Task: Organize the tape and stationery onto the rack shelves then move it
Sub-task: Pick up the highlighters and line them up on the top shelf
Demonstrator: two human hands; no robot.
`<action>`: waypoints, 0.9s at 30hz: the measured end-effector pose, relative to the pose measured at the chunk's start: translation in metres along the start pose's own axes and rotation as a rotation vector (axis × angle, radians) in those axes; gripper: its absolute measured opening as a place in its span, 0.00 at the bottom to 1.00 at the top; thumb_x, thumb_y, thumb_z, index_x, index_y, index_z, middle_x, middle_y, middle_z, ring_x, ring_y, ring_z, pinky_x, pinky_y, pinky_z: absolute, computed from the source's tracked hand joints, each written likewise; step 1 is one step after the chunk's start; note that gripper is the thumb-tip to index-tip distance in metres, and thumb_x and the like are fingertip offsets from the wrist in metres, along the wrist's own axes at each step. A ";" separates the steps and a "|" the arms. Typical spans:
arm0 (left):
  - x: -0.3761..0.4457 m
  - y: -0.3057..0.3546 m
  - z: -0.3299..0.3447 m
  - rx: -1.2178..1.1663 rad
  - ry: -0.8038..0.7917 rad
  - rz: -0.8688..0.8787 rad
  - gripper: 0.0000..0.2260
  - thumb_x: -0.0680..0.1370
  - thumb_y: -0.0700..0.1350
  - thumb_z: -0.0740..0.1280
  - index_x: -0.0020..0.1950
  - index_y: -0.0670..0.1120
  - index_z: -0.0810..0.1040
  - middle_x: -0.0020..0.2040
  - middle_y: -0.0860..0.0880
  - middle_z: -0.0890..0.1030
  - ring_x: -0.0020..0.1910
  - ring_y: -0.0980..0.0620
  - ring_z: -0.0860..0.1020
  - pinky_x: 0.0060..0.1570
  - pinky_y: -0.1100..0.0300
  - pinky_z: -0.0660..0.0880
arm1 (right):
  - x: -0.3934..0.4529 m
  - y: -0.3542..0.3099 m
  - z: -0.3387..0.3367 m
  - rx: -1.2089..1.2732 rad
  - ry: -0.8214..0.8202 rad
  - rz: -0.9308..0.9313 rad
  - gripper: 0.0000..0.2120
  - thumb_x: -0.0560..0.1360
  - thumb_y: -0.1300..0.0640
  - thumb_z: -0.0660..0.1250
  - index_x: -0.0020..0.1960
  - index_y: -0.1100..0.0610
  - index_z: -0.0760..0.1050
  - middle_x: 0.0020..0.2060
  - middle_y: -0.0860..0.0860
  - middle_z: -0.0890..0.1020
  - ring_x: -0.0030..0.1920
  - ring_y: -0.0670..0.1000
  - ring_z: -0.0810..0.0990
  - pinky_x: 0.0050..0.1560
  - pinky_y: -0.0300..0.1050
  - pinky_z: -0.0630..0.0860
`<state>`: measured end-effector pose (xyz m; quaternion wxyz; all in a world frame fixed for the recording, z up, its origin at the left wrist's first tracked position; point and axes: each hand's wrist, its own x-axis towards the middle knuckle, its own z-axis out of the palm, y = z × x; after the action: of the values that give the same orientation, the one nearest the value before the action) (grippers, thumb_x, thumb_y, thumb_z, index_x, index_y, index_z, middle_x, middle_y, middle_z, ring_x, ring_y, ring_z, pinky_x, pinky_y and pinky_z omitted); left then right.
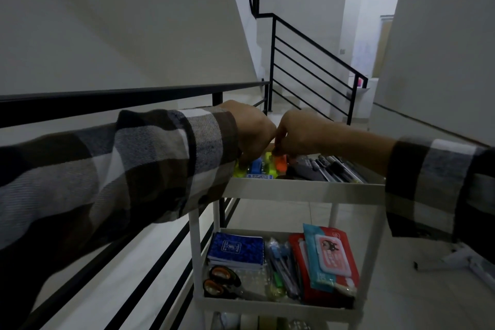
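A dim stair landing with a black railing (134,94) holds a white rack (305,190). Over its top shelf, the left hand (251,131) curls onto yellow highlighters (241,170), while the right hand (300,134) has its grip pinching an orange highlighter (280,161). Dark pens (334,169) lie alongside; the middle shelf carries a blue notebook (235,249), scissors (222,283) and wipes (329,257).

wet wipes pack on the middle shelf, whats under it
The blue wet wipes pack lies on a red pack, which sticks out at its left and lower edges. Whatever lies beneath the two on the middle shelf is covered.
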<state>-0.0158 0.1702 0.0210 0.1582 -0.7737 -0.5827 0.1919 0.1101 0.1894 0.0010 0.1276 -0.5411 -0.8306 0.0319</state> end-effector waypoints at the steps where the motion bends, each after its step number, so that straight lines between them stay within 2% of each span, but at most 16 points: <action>1: -0.001 0.000 -0.002 0.012 -0.020 0.006 0.25 0.73 0.47 0.79 0.68 0.47 0.78 0.63 0.46 0.79 0.62 0.45 0.79 0.65 0.47 0.78 | 0.000 0.001 0.000 -0.058 -0.014 -0.006 0.13 0.78 0.53 0.72 0.56 0.62 0.83 0.44 0.56 0.87 0.44 0.51 0.87 0.49 0.44 0.83; 4: -0.002 0.005 -0.004 0.000 -0.048 0.021 0.11 0.74 0.46 0.78 0.50 0.49 0.78 0.52 0.48 0.79 0.57 0.46 0.80 0.64 0.49 0.78 | 0.001 0.003 0.001 -0.152 -0.070 -0.025 0.15 0.77 0.49 0.73 0.56 0.60 0.84 0.49 0.55 0.87 0.49 0.53 0.86 0.56 0.49 0.82; 5: -0.004 0.005 -0.004 0.000 -0.049 0.031 0.11 0.74 0.46 0.78 0.45 0.51 0.75 0.48 0.48 0.78 0.55 0.46 0.79 0.64 0.49 0.78 | 0.002 0.004 0.001 -0.179 -0.075 -0.035 0.16 0.76 0.48 0.73 0.56 0.59 0.85 0.49 0.55 0.87 0.49 0.53 0.86 0.57 0.50 0.82; 9: -0.004 0.002 0.002 -0.002 -0.055 0.045 0.13 0.74 0.46 0.78 0.53 0.47 0.77 0.43 0.51 0.75 0.54 0.48 0.78 0.65 0.47 0.77 | 0.001 0.003 -0.002 -0.228 -0.127 -0.067 0.18 0.75 0.46 0.74 0.58 0.58 0.84 0.52 0.54 0.87 0.52 0.53 0.85 0.61 0.54 0.80; 12: -0.004 -0.003 0.011 -0.046 0.011 0.040 0.13 0.75 0.43 0.77 0.46 0.47 0.72 0.41 0.50 0.72 0.52 0.48 0.77 0.64 0.47 0.78 | -0.002 0.002 -0.006 -0.226 -0.163 -0.097 0.17 0.77 0.47 0.72 0.61 0.56 0.84 0.56 0.53 0.86 0.55 0.53 0.83 0.61 0.51 0.79; 15: -0.005 -0.007 0.018 -0.082 0.092 0.040 0.14 0.75 0.42 0.77 0.44 0.50 0.72 0.41 0.51 0.72 0.52 0.48 0.79 0.63 0.48 0.80 | -0.004 0.004 -0.006 -0.186 -0.220 -0.122 0.16 0.78 0.51 0.70 0.64 0.53 0.83 0.59 0.49 0.83 0.54 0.48 0.79 0.50 0.39 0.73; 18: -0.008 -0.008 0.019 -0.100 0.097 0.044 0.16 0.76 0.42 0.76 0.40 0.51 0.69 0.41 0.50 0.72 0.52 0.48 0.79 0.63 0.49 0.80 | -0.002 0.005 -0.004 -0.188 -0.235 -0.134 0.16 0.78 0.52 0.70 0.64 0.54 0.82 0.59 0.50 0.83 0.57 0.49 0.80 0.57 0.42 0.74; 19: -0.009 -0.008 0.018 -0.110 0.101 0.051 0.13 0.76 0.42 0.76 0.42 0.50 0.71 0.42 0.50 0.73 0.51 0.48 0.78 0.62 0.49 0.80 | -0.002 0.005 -0.005 -0.191 -0.237 -0.131 0.17 0.78 0.52 0.71 0.65 0.55 0.82 0.59 0.50 0.83 0.57 0.49 0.79 0.60 0.44 0.75; 20: -0.011 -0.008 0.018 -0.115 0.107 0.061 0.10 0.76 0.42 0.76 0.48 0.49 0.75 0.46 0.48 0.76 0.52 0.48 0.78 0.61 0.50 0.80 | -0.001 0.006 -0.005 -0.188 -0.234 -0.131 0.18 0.77 0.52 0.72 0.65 0.54 0.82 0.59 0.49 0.83 0.57 0.49 0.80 0.62 0.46 0.75; 21: -0.011 -0.008 0.017 -0.111 0.115 0.069 0.11 0.76 0.42 0.76 0.55 0.49 0.77 0.51 0.46 0.78 0.53 0.48 0.78 0.60 0.51 0.80 | 0.000 0.006 -0.006 -0.180 -0.229 -0.134 0.19 0.76 0.52 0.74 0.65 0.53 0.81 0.59 0.48 0.83 0.57 0.48 0.79 0.62 0.47 0.75; 24: -0.012 -0.008 0.019 -0.107 0.115 0.074 0.24 0.76 0.43 0.76 0.71 0.48 0.75 0.65 0.44 0.78 0.60 0.45 0.79 0.53 0.55 0.77 | 0.001 0.009 -0.006 -0.185 -0.191 -0.155 0.20 0.75 0.51 0.75 0.65 0.52 0.81 0.57 0.46 0.84 0.55 0.47 0.80 0.59 0.45 0.76; 27: -0.009 -0.007 0.019 -0.125 0.116 0.072 0.28 0.75 0.43 0.76 0.74 0.48 0.73 0.67 0.44 0.77 0.61 0.44 0.78 0.60 0.51 0.79 | 0.000 0.015 -0.002 -0.194 -0.169 -0.174 0.18 0.75 0.48 0.74 0.64 0.51 0.82 0.56 0.47 0.85 0.53 0.46 0.81 0.56 0.42 0.75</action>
<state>-0.0335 0.1638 0.0085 0.1363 -0.8123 -0.5551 0.1158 0.1236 0.1950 0.0000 0.0064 -0.4723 -0.8813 -0.0143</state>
